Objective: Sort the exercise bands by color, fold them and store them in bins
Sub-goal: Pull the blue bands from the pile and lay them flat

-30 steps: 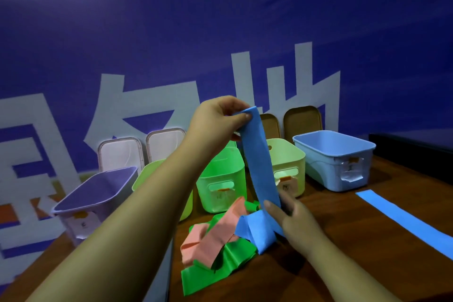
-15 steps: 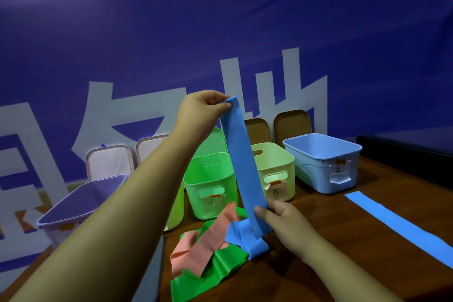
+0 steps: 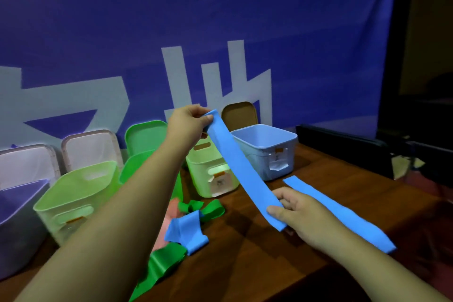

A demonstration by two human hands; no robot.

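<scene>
Blue band is held off the table, stretched on a slant between both hands. Left hand is raised, thumb and fingers pinched on the band's upper end, in front of the bins. Right hand is lower and nearer the table's right side, fingers closed on the band's lower end; the cut edge sticks out just past the thumb.

A second blue band lies flat on the table behind the right hand, running from near the blue bin toward the near right edge. A third, crumpled blue band sits mid-table on a heap with green bands and a pink band, the pink mostly hidden by the left forearm.

Bins stand in a row along the far edge: purple bin at left, light green bin, pale green bin, blue bin at right. Lids lean against the banner behind.
</scene>
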